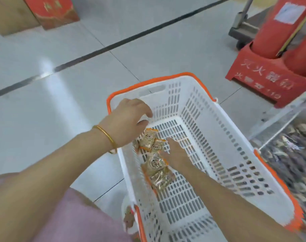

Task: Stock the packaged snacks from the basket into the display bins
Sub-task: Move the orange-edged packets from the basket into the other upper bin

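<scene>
Pink fabric point(70, 215) sits closest, at the lower left, with two bare forearms reaching out over it into a white basket point(236, 133) trimmed in orange along the rim; the basket stands on a pale tiled floor point(61, 105) crossed by a dark strip. Down on its slotted bottom, along the left wall, lies a loose line of snack packets point(156, 169): small, crinkly, clear-fronted wrappers showing something golden-tan inside, with orange edges and a dark printed mark (too blurred to read). Her left hand point(129, 117), a gold bangle point(107, 137) on the wrist, hovers over the far end of that line, fingers apart and loosely curled, gripping nothing I can see; the right hand point(175, 152) is down inside the basket, fingertips touching the packets in the middle of the line, though whether they have closed on one I cannot tell. Just right of the basket stands a clear-walled display bin point(288, 159) heaped with darker wrapped goods; beyond it, a red stand point(264, 81) holding red cylinders.
</scene>
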{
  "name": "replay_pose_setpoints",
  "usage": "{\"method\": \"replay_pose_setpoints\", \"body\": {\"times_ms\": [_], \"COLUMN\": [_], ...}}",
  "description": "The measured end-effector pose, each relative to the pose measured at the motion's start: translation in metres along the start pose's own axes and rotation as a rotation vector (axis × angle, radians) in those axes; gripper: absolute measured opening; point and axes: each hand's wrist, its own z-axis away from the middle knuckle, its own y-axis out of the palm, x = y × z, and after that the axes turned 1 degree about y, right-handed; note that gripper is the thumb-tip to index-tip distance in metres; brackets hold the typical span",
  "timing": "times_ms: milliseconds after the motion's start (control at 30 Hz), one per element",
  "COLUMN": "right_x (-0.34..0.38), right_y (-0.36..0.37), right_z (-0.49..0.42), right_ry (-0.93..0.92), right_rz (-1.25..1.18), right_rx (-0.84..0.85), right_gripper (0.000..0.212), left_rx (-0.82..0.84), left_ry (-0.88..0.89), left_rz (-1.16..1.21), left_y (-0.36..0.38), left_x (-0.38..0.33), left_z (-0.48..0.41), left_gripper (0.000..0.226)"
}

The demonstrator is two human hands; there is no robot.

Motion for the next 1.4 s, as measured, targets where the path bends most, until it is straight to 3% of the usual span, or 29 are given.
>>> {"method": "replay_pose_setpoints", "body": {"times_ms": [233, 367, 467, 567, 667, 933, 1033, 1133, 1267, 1400], "right_x": [0.01, 0.021, 0.028, 0.028, 0.022, 0.013, 0.023, 0.032, 0.024, 0.0], "right_y": [0.038, 0.047, 0.056, 0.06, 0.049, -0.049, -0.093, -0.123, -0.147, -0.166], "right_z": [-0.082, -0.115, -0.131, -0.135, -0.119, -0.03, 0.017, 0.06, 0.101, 0.14], "right_ry": [0.286, 0.437, 0.384, 0.307, 0.246, -0.035, -0.168, -0.219, -0.141, -0.071], "right_rz": [-0.158, -0.186, -0.345, -0.418, -0.433, -0.66, -0.774, -0.868, -1.042, -1.23], "right_rx": [-0.111, -0.197, -0.225, -0.187, -0.269, -0.448, -0.396, -0.418, -0.407, -0.483], "right_gripper": [0.067, 0.054, 0.026, 0.046, 0.05, 0.015, 0.01, 0.017, 0.032, 0.032], "left_rx": [0.042, 0.054, 0.063, 0.082, 0.095, 0.153, 0.204, 0.229, 0.201, 0.145], "left_ry": [-0.108, -0.172, -0.195, -0.207, -0.225, -0.255, -0.305, -0.297, -0.327, -0.416], "left_rz": [0.088, 0.107, 0.14, 0.145, 0.122, 0.18, 0.357, 0.569, 0.869, 1.195], "left_y": [0.01, 0.013, 0.016, 0.019, 0.019, 0.018, 0.018, 0.019, 0.016, 0.008], "left_x": [0.03, 0.038, 0.041, 0.043, 0.04, 0.007, -0.022, -0.056, -0.089, -0.116], "left_z": [-0.005, -0.011, -0.016, -0.021, -0.026, -0.043, -0.05, -0.053, -0.05, -0.047], "left_gripper": [0.025, 0.027, 0.026, 0.027, 0.028, 0.043, 0.055, 0.026, 0.024, 0.017]}}
